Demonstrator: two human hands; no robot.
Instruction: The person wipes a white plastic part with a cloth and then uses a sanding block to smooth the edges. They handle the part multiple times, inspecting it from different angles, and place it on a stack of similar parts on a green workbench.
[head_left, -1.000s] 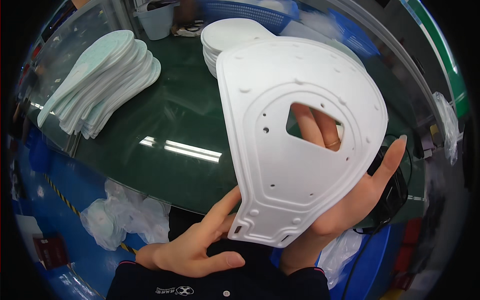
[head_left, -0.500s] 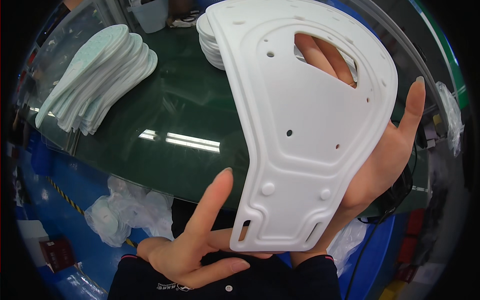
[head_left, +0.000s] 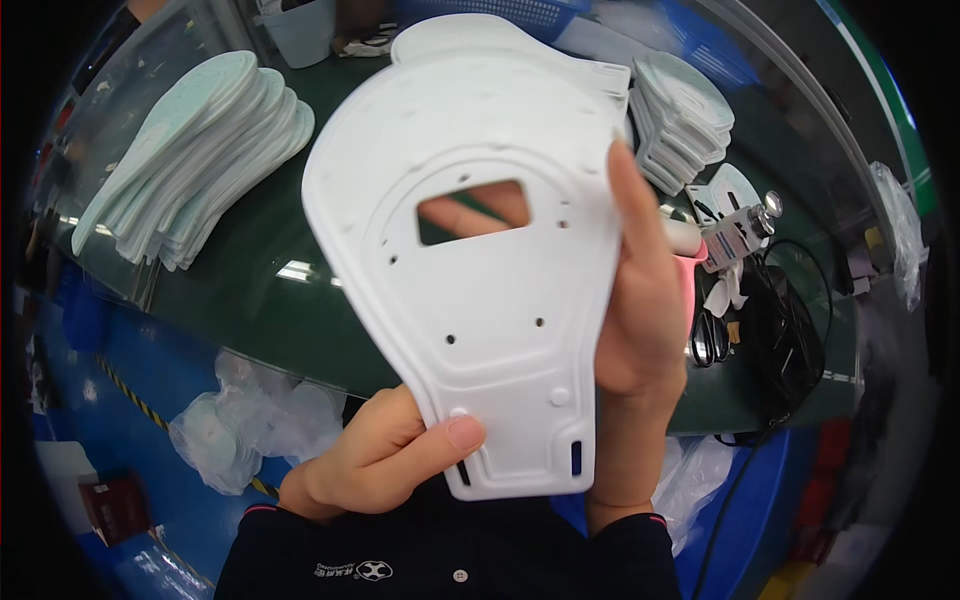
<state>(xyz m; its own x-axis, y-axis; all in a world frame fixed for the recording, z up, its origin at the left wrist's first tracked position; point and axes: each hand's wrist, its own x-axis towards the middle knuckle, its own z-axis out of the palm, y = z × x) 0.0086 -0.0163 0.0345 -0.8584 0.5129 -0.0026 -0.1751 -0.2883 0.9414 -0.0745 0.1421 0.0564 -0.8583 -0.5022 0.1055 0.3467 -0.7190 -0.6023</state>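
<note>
I hold a white moulded plastic panel (head_left: 480, 290) up close to the camera, above a dark green table (head_left: 250, 290). It is wide and rounded at the top, narrow at the bottom, with a rectangular cut-out and small holes. My left hand (head_left: 385, 455) pinches its lower left edge, thumb pressed on the front. My right hand (head_left: 640, 310) supports it from behind along the right edge; fingers show through the cut-out.
A fanned stack of pale green-white flat pieces (head_left: 190, 150) lies at the table's left. More white panels (head_left: 685, 120) are stacked at the back right. A small metal tool (head_left: 735, 230), scissors (head_left: 708, 335) and black cables (head_left: 785, 330) sit at right. Crumpled plastic bags (head_left: 245, 425) lie on the blue floor.
The panel has been turned and brought nearer the camera, its wide end now upward and centred. My left thumb has closed onto its lower edge; my right hand has shifted along the right side.
</note>
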